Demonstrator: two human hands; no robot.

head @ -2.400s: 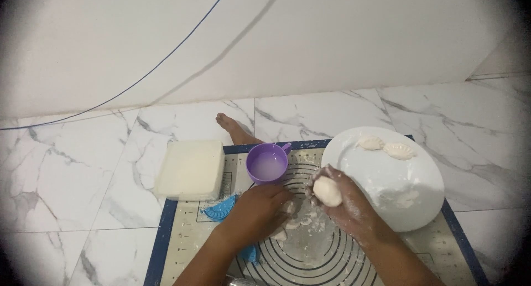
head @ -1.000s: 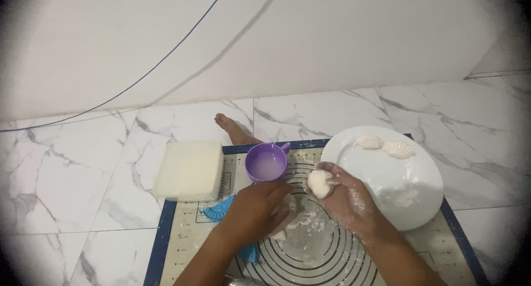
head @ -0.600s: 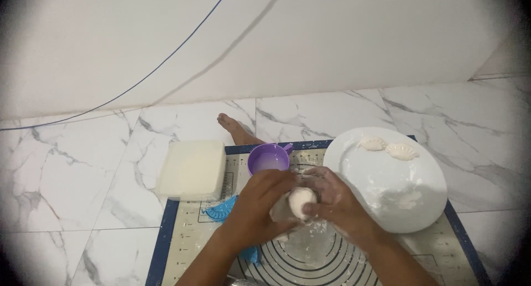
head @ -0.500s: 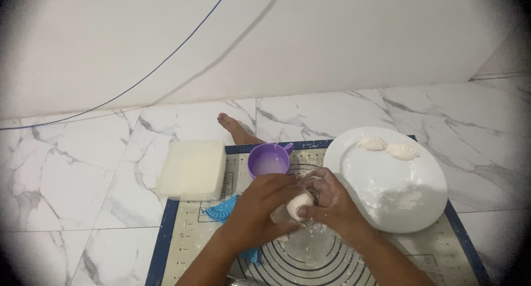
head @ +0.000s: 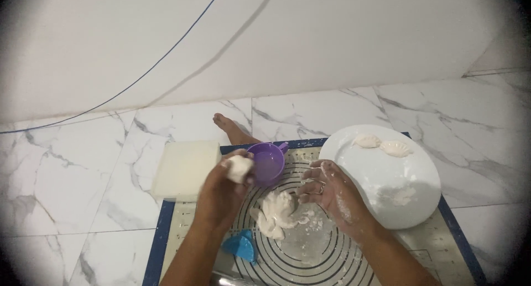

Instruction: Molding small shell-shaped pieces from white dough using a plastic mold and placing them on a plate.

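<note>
The left hand [head: 224,192] pinches a small ball of white dough [head: 239,168] in its fingertips, lifted just beside the rim of the purple measuring cup [head: 267,162]. The right hand [head: 332,195] is spread and empty, floury, hovering just right of the larger dough lump [head: 278,211] that lies below and right of the held piece on the ringed baking mat [head: 310,253]. To handle the piece well, a light fingertip hold seems best, as squeezing would likely flatten it. The cup's rim touches or nearly touches the holding fingers, so a careless turn could tip it. Below the grip a blue dumpling press [head: 241,247] lies on the mat; farther right the white plate [head: 381,178] carries two shaped dumplings [head: 381,145]. Left of the grip sits a pale square container [head: 185,169], with marble floor [head: 72,181] open beyond.
</note>
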